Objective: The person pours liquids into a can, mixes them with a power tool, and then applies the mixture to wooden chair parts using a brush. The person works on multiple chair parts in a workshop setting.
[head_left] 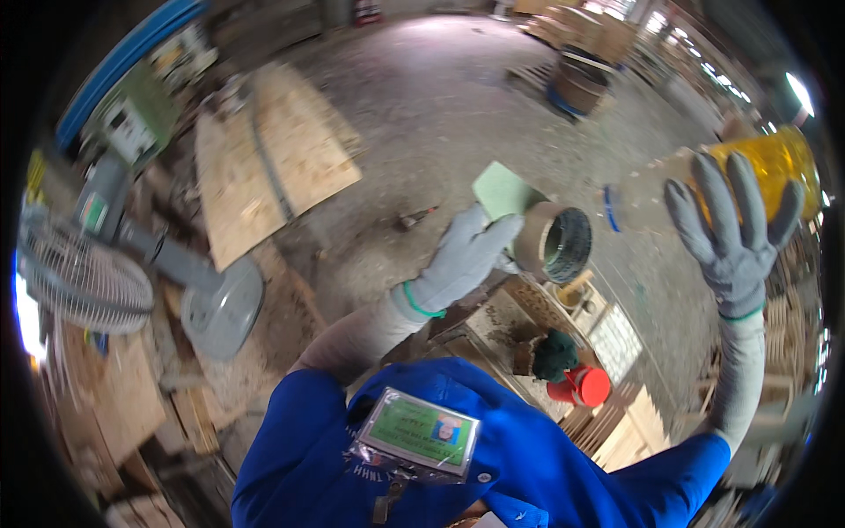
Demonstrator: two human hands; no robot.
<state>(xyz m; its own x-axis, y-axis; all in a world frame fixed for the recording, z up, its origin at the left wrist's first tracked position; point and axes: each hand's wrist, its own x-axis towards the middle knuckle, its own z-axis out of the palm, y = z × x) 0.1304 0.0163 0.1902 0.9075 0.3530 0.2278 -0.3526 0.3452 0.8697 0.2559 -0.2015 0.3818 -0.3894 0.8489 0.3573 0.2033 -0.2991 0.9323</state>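
My gloved left hand [466,251] is closed at the side of a tan, round can [532,242], whose dark-rimmed open mouth faces right. A pale green flat piece [502,189] sticks up between the fingers and the can; how it is held is partly hidden. On the right, my gloved right hand [735,229] wraps round a large clear plastic bottle [779,172] with yellow liquid in its wide end. That bottle lies nearly level in the air, its blue-ringed neck pointing left toward the can, apart from it. No stream shows between them.
Below the can stands a wooden box or bench [493,326] with a red container [585,385] and a dark green cloth [556,354]. A grey fan [79,273] and plywood sheets [273,158] are at left. Farther off stands a brown drum [581,79]; stacked wood lines the right.
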